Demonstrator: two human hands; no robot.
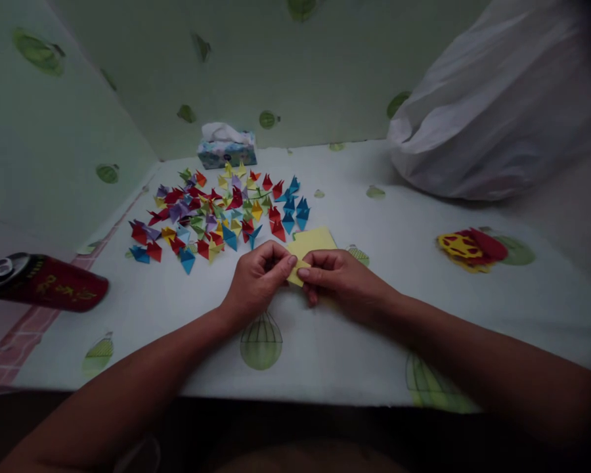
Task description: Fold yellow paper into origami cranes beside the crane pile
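A small folded piece of yellow paper [295, 278] is pinched between my two hands above the table. My left hand [257, 274] grips its left side with thumb and curled fingers. On the other side, the thumb and fingers of my right hand [342, 279] close on the paper. Just behind my hands lies a yellow paper sheet or stack of sheets [320, 239], partly covered by them. Many folded paper cranes [207, 217] in red, blue, yellow, green and purple stand in a cluster beyond my left hand.
A red drink can [49, 281] stands at the left edge. Behind the cranes is a tissue box [227, 152] against the wall. A large white plastic bag [492, 112] fills the back right. Red and yellow cut-out pieces [470, 248] lie on the patterned tabletop [374, 217].
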